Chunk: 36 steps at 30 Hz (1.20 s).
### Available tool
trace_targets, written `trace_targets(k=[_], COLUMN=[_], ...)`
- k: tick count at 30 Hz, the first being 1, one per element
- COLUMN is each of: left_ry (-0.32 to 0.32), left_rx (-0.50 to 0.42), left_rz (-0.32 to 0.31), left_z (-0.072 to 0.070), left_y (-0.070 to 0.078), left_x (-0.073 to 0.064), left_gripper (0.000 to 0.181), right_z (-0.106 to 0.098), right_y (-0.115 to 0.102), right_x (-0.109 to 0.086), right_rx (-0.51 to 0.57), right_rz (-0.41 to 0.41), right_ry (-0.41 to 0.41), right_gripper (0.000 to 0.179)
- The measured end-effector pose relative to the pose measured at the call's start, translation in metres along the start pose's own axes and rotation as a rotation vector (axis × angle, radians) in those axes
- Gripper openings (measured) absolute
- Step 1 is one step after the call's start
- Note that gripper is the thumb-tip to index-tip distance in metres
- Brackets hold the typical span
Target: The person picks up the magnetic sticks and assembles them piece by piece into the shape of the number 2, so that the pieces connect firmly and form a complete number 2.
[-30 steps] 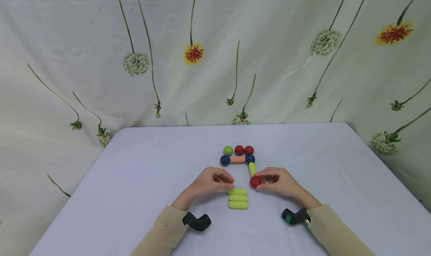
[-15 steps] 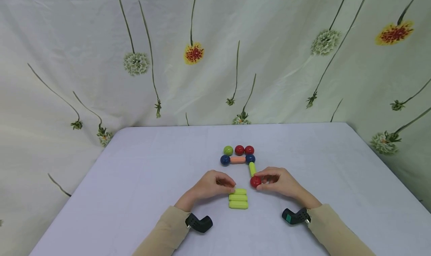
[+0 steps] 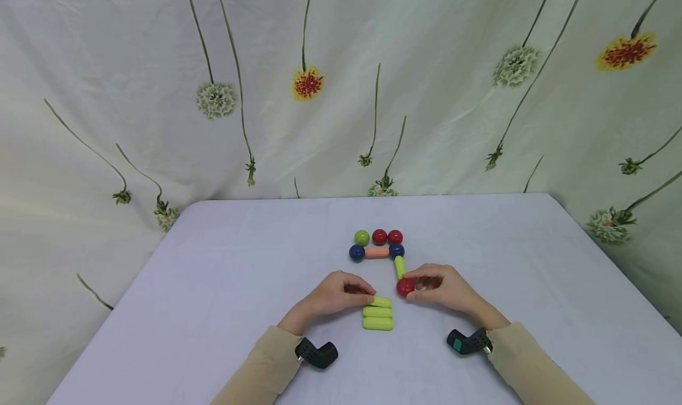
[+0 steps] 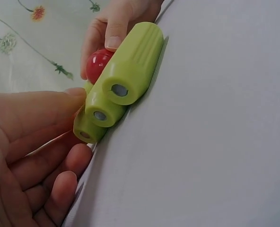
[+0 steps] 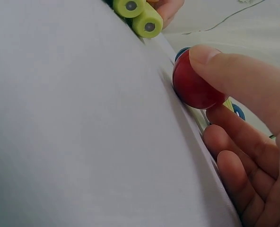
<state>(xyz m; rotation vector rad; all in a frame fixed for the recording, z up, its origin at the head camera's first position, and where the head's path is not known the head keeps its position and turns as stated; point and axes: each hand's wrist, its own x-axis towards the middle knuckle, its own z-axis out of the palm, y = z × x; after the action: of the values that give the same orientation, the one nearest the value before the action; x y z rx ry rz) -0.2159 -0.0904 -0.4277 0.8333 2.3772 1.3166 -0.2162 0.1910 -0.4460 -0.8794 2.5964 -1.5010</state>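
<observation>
Seemingly to steady it, the right hand (image 3: 442,288) pinches the red ball (image 3: 405,288), thumb and forefinger parted by its width, at the near end of the green rod (image 3: 399,267). The left hand (image 3: 338,291) pinches the farthest loose rod (image 3: 382,301) by one end, perhaps keeping its grey disc-tipped other end free. I see no readable writing.

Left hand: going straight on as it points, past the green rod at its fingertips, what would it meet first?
The left hand would probably meet the red ball held by the right hand; depth is unclear.
</observation>
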Motion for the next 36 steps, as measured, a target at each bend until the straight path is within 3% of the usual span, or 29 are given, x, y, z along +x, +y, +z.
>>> trace_targets(k=[10, 18, 27, 36], left_ry=[0.003, 0.02, 0.066, 0.129], left_rx=[0.015, 0.02, 0.03, 0.051], left_rz=[0.003, -0.001, 0.011, 0.027], left_z=[0.0, 0.0, 0.001, 0.004], left_y=[0.002, 0.003, 0.002, 0.001], left_x=[-0.001, -0.001, 0.0, 0.001], left_gripper=[0.018, 0.015, 0.016, 0.017], right_z=[0.002, -0.002, 0.002, 0.001], right_y=[-0.002, -0.032, -0.002, -0.001], right_x=[0.0, -0.002, 0.0, 0.0], right_rx=[-0.012, -0.012, -0.016, -0.007], right_rz=[0.017, 0.018, 0.009, 0.026], right_ry=[0.008, -0.005, 0.008, 0.003], right_gripper=[0.035, 0.032, 0.034, 0.036])
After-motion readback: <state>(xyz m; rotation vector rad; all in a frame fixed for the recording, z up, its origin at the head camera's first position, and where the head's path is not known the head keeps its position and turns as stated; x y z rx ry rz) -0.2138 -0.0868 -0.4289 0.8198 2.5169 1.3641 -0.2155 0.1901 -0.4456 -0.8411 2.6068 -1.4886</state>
